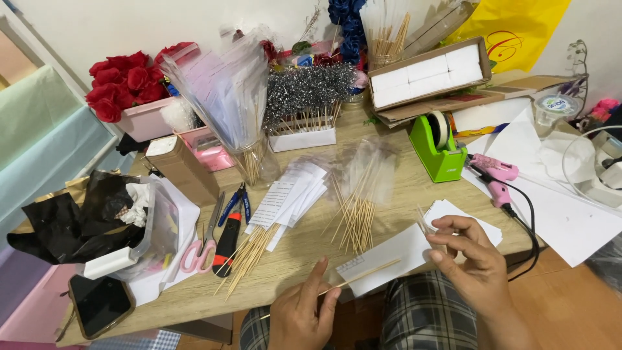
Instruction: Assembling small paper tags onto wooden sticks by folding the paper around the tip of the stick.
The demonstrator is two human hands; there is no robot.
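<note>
One thin wooden skewer [359,277] is pinched in the left hand [301,314], its tip lying on a white paper slip [389,254] that the right hand [470,259] grips by the edge. Such a light pinch could let the skewer roll off the slip, or a sweep could scatter the loose skewer pile [353,217] just beyond both hands.

Dark phone screen [98,303], open cardboard box [429,74]

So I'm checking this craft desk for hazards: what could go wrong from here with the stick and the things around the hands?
1. The left hand pinches a thin wooden stick aimed toward the right hand; a slip might poke the fingers.
2. The loose sticks lie near the table edge and could roll off.
3. The pink glue gun has its cord trailing beside the right hand; a snag might drag it.
</note>
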